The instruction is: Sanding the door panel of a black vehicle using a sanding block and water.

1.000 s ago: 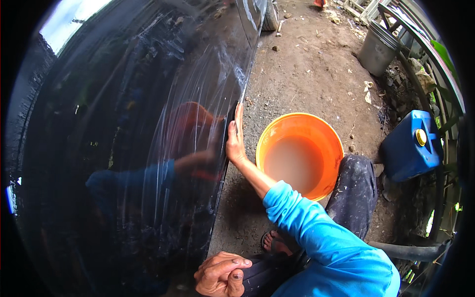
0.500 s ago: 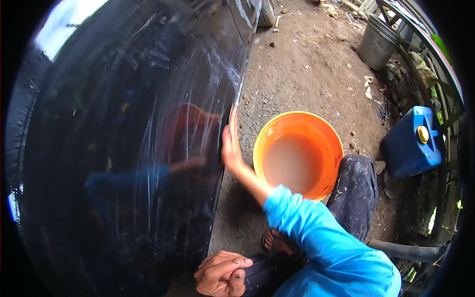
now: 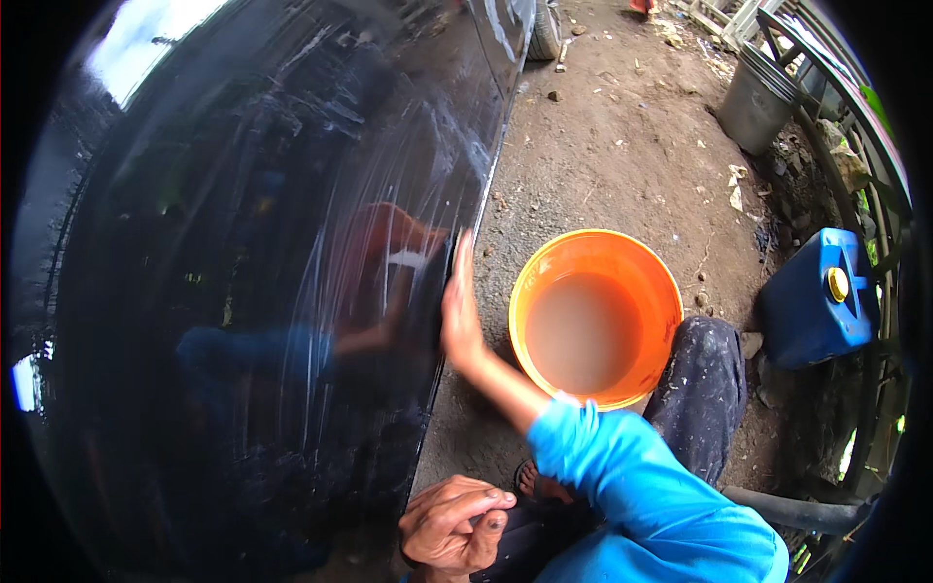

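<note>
A glossy black car panel (image 3: 243,389) fills the left side, streaked with whitish wet marks. Flat against it, near its right-hand edge, lies my right hand (image 3: 462,316), seen edge-on with fingers stretched out. Whether anything thin is under that palm is hidden. My left hand (image 3: 455,530) rests low in the middle, close to my leg, fingers curled and thumb against them; its inside cannot be seen. Beside my right forearm stands an orange bucket (image 3: 669,282) with cloudy brownish water (image 3: 583,335) in it.
My dark, white-speckled trouser knee (image 3: 702,379) is against the bucket's right side. A blue jerrycan (image 3: 816,306) with a yellow cap and a grey bucket (image 3: 756,102) stand at right by a railing. A tyre (image 3: 544,34) shows far ahead on the dirt ground (image 3: 622,146).
The whole view has shifted slightly, so things sit a little lower and further right. My right hand has slid slightly nearer along the panel. The left hand keeps its curled shape.
</note>
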`<move>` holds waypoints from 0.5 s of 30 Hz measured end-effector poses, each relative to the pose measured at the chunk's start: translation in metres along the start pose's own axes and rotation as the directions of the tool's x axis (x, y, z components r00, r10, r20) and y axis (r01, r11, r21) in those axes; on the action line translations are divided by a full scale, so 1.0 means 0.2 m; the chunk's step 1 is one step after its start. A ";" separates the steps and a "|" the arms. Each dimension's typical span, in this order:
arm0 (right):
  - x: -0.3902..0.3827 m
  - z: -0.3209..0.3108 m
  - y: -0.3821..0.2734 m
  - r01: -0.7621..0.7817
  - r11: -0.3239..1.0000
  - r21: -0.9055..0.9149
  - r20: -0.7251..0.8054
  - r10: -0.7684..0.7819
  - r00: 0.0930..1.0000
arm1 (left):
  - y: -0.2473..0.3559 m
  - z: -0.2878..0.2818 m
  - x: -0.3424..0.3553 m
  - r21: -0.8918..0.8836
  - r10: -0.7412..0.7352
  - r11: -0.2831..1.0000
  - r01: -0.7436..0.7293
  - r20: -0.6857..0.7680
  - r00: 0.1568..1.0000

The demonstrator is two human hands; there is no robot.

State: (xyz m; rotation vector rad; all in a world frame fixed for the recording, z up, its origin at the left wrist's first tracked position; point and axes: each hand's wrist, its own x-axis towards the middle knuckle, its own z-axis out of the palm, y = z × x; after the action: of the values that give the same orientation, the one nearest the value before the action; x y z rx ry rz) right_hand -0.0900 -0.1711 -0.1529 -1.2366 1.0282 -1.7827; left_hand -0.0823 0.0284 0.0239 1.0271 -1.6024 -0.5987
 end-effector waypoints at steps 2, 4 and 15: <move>-0.46 0.08 -0.28 0.072 0.995 -0.063 0.169 -0.061 0.984 | 0.00 0.01 0.03 -0.004 0.036 0.999 -0.036 0.074 0.997; -0.53 0.10 -0.41 0.131 0.979 -0.160 0.248 -0.088 0.965 | 0.02 0.00 0.03 0.000 0.068 0.998 -0.068 0.073 0.995; -0.47 0.19 -0.43 0.100 0.970 -0.221 0.173 -0.062 0.983 | 0.04 -0.05 0.01 -0.024 0.058 0.998 -0.055 0.165 0.985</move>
State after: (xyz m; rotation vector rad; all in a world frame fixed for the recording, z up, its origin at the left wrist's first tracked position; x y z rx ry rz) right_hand -0.0377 -0.0593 -0.1034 -1.5608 1.1245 -1.6235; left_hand -0.0750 0.0320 0.0342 0.9337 -1.7617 -0.6745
